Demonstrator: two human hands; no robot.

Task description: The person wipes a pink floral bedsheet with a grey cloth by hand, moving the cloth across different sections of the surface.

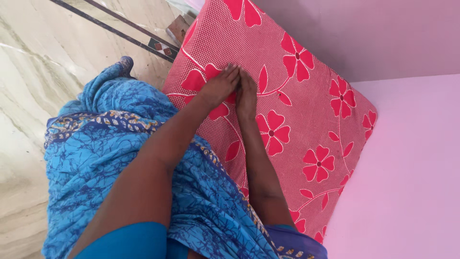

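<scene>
Left hand (221,86) and right hand (247,94): both flat, fingers extended, grasping nothing, side by side and touching on the red floral mattress (306,96). Mattress abuts the pink wall (407,158). Blue patterned garment (120,144) overlaps its near edge; marble floor (38,72) lies alongside.

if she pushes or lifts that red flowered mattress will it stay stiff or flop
The red flowered mattress probably bends rather than stays stiff: it looks thick and padded. Both the left hand and right hand rest flat on it. Its cloth cover likely grips, so it wouldn't slide easily.
</scene>
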